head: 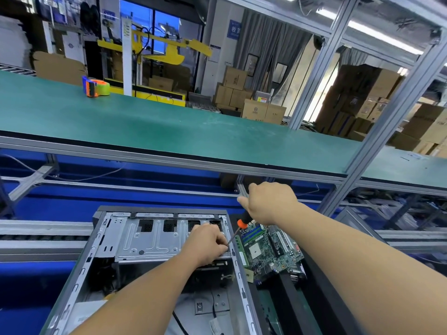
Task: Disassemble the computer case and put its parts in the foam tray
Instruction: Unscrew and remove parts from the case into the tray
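The open grey computer case point(106, 240) lies flat in front of me, its metal drive cage point(150, 240) exposed at the far end. My right hand point(268, 204) grips the black-and-orange handle of a screwdriver point(242, 223), whose shaft slants down to the cage's right edge. My left hand point(208, 243) rests curled on that edge and pinches around the shaft near its tip. A green motherboard point(268, 250) lies in the black foam tray point(314, 293) just right of the case.
A green-topped conveyor shelf point(169, 126) runs across above the bench, with a tape dispenser point(95, 86) on its far left. Aluminium frame posts point(387, 117) rise at the right. Stacked cardboard boxes point(242, 95) stand behind. Loose cables lie inside the case.
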